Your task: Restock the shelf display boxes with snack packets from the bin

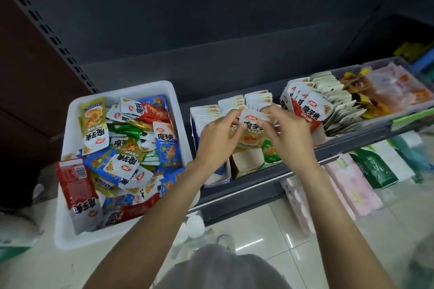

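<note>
A white plastic bin [175, 105] stands at the left end of the shelf, heaped with mixed snack packets [126, 148] in gold, blue, red and green. To its right, open display boxes [246, 164] hold upright rows of white packets. My left hand [218, 138] and my right hand [291, 134] meet over the middle box. Both pinch the same white-and-gold snack packet [251, 126], left hand on its left edge, right hand on its right edge. A red-and-white display box [303, 108] stands further right, full of packets.
A clear tray [385, 91] of orange and brown packets fills the shelf's right end. Below the shelf lie pink tissue packs [354, 185] and a green pack [375, 169]. A perforated shelf upright [54, 40] rises at the left. Tiled floor lies below.
</note>
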Action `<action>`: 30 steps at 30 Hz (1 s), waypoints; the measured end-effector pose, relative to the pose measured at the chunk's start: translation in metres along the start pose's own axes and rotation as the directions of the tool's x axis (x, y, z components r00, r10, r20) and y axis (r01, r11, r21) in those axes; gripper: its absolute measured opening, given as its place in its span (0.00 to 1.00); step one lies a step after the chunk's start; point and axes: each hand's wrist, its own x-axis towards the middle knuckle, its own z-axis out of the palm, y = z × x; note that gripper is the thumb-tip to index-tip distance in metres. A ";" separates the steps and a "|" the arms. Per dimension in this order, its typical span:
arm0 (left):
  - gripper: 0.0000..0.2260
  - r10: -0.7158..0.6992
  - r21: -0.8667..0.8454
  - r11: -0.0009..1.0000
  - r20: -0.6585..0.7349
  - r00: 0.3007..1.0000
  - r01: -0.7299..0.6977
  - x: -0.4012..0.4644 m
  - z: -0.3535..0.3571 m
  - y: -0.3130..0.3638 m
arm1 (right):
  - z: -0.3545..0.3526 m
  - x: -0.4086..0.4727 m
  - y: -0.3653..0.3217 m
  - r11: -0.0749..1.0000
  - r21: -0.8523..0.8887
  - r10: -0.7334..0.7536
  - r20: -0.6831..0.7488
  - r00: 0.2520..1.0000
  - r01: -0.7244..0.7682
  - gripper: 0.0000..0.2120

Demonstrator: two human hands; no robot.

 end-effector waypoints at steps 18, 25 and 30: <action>0.13 0.088 0.317 0.947 -0.083 0.993 -0.058 0.006 -0.005 -0.044 | 0.078 0.013 0.024 0.990 -0.031 0.134 -0.020 0.991 -0.135 0.19; 0.09 0.062 0.157 0.988 -0.468 0.882 0.014 -0.055 -0.062 -0.045 | 0.055 -0.016 -0.041 0.982 0.177 -0.044 -0.137 0.990 0.068 0.11; 0.10 -0.130 0.406 0.874 -0.335 0.933 0.268 -0.106 -0.111 -0.102 | 0.108 -0.016 -0.097 0.934 0.229 -0.330 0.250 0.910 0.276 0.09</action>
